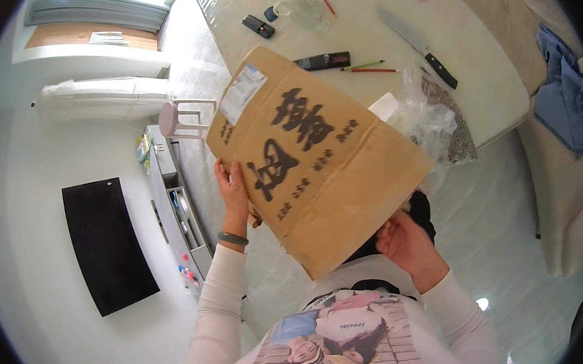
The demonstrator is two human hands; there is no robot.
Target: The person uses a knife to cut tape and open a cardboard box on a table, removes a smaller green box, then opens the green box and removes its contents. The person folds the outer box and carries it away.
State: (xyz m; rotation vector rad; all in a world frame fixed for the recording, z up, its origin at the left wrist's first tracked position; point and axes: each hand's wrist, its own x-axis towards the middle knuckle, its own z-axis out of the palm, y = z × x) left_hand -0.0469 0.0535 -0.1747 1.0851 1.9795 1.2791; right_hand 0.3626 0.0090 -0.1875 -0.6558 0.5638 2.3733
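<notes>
A large piece of brown cardboard (341, 202) with fold creases, bold black printed characters and a pale label (244, 93) is held tilted in front of my body. My left hand (232, 190), with a dark bangle at the wrist, grips its left edge. At the lower right edge my right hand (405, 240) holds it, with some fingertips hidden behind the board. The far side of the cardboard overlaps the near part of the table (351, 31) in view. Whatever lies behind the board is hidden.
On the table lie a kitchen knife (417, 48), a black case (325, 60), pencils (371, 70), a clear jug (306, 11) and a clear plastic bag (429, 118). A pink stool (169, 119) and a low cabinet (185, 209) stand left, a beige sofa (546, 178) right.
</notes>
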